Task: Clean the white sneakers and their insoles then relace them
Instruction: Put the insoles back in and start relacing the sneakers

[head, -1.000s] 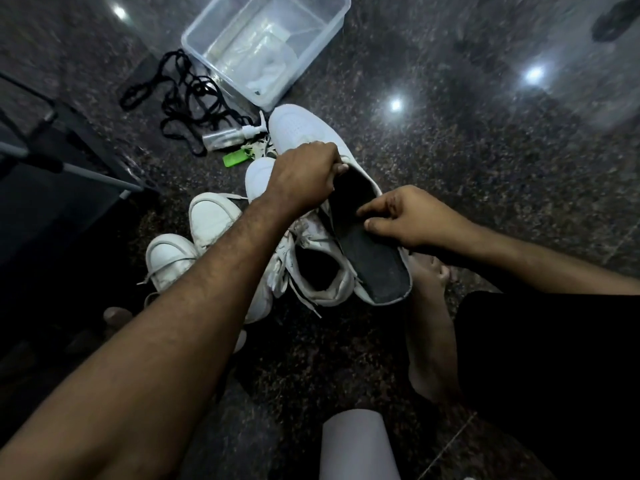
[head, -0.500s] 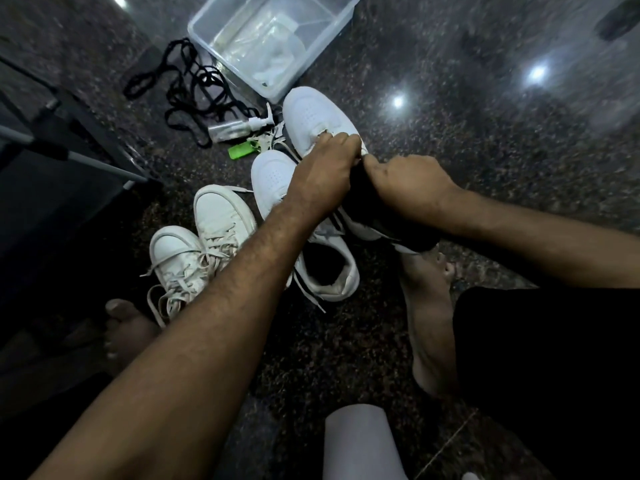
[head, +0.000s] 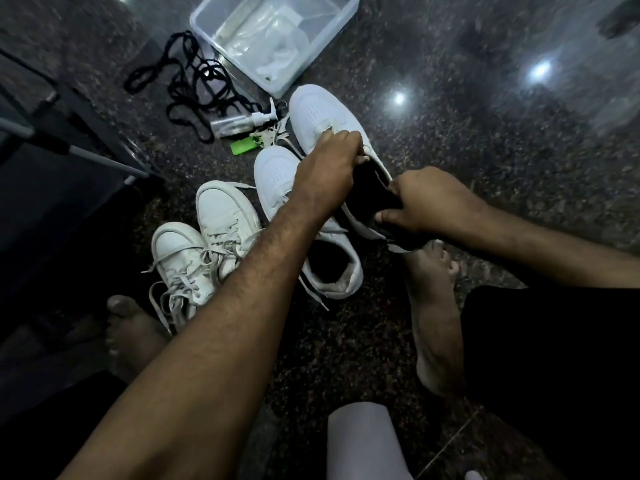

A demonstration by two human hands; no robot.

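**Seating the dark insole in the sneaker**

The left hand curls around the tongue end of the held sneaker, fingers closed on the upper. The right hand pinches the dark insole, thumb below and fingers above, at that sneaker's opening; the insole appears partly inside.

To do this well, I would keep the opening spread, feed the insole flat toward the toe, then press its heel end down so no edge folds.

Just left of the held sneaker lies a second unlaced sneaker; further left sits a laced pair. Beyond its toe lie a spray bottle, a green tag, black laces and a clear tub. To its right the stone floor gives elbow room; a bare foot lies just beneath its heel.
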